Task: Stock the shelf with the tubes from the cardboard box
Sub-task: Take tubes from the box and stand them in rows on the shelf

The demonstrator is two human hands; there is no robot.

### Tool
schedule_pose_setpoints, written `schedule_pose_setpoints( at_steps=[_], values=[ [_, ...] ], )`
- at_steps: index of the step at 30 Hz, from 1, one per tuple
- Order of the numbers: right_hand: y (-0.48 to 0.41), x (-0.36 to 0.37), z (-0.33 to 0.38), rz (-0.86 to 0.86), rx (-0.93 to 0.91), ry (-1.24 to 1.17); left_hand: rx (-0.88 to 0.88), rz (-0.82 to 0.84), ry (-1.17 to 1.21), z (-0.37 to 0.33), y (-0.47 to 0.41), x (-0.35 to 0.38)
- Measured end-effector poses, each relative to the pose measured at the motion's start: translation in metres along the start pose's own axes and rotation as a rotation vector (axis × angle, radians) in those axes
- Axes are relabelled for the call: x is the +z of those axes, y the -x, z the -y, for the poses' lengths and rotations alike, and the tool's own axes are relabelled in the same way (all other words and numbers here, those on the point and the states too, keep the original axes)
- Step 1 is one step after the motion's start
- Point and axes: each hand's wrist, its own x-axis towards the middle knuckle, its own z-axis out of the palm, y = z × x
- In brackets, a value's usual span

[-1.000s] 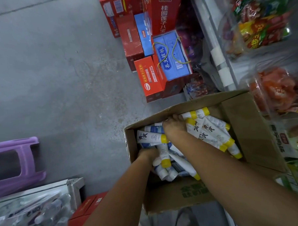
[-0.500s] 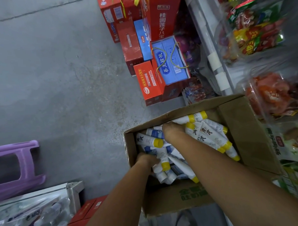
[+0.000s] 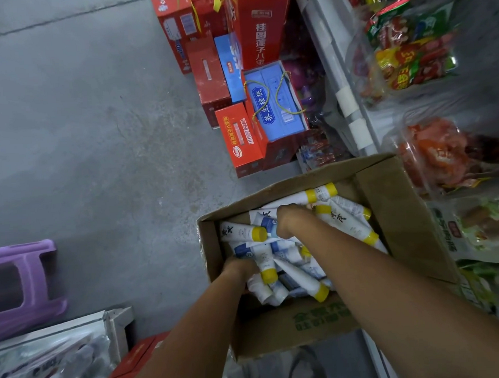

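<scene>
Grey concrete floor (image 3: 83, 139) fills the left side of the shop aisle, with a purple stool (image 3: 26, 284) at its edge. Gift boxes stand on the floor. The tall red box (image 3: 261, 31) says 桂圆莲子八宝. The blue box (image 3: 276, 102) with yellow cords says 养生核桃. The writing on the orange box (image 3: 240, 137) is too small to read. Along the right runs a white shelf (image 3: 337, 70) with bright snack bags (image 3: 413, 44).

The open cardboard box (image 3: 401, 225) sits just beside the shelf. It has blurry green print on its front flap. All the tubes (image 3: 341, 219) are inside it, lying flat in a messy heap. They are white with yellow caps and black Chinese letters I cannot read for sure. The left tube (image 3: 241, 233) lies sideways with its cap to the right, and so does the top tube (image 3: 314, 196). The near tube (image 3: 303, 280) slants with its cap down and right.

The left grip (image 3: 240, 270) is in the heap with its fingers hidden, so I cannot tell if it holds a tube. The right grip (image 3: 289, 220) has its fingers bent down into the heap, and I cannot tell there either.

Half a second ago both grips were at these same spots, and the tubes lay much the same.
</scene>
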Motion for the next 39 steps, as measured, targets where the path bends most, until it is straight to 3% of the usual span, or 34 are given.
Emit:
schedule_pose_setpoints(
  at_steps=[4,9,17,27,30,39],
  values=[
    [-0.007,-0.002,0.004,0.002,-0.017,-0.062,-0.015,-0.07,0.148,0.006,-0.017,0.002],
    [-0.017,0.0,0.001,-0.037,-0.009,-0.127,0.015,-0.145,0.17,0.003,-0.013,0.002],
    [-0.02,-0.001,0.005,0.078,-0.08,-0.137,0.004,-0.06,0.184,0.0,-0.012,-0.001],
    [0.029,0.014,-0.052,-0.106,-0.089,-0.724,0.061,0.08,0.076,0.007,0.032,-0.006],
    [0.05,0.013,-0.071,-0.157,-0.079,-0.855,0.142,0.105,0.013,0.009,0.047,-0.006],
    [0.133,0.011,-0.129,-0.314,-0.093,-1.146,0.636,0.086,-0.262,0.003,0.111,-0.013]
  ],
)
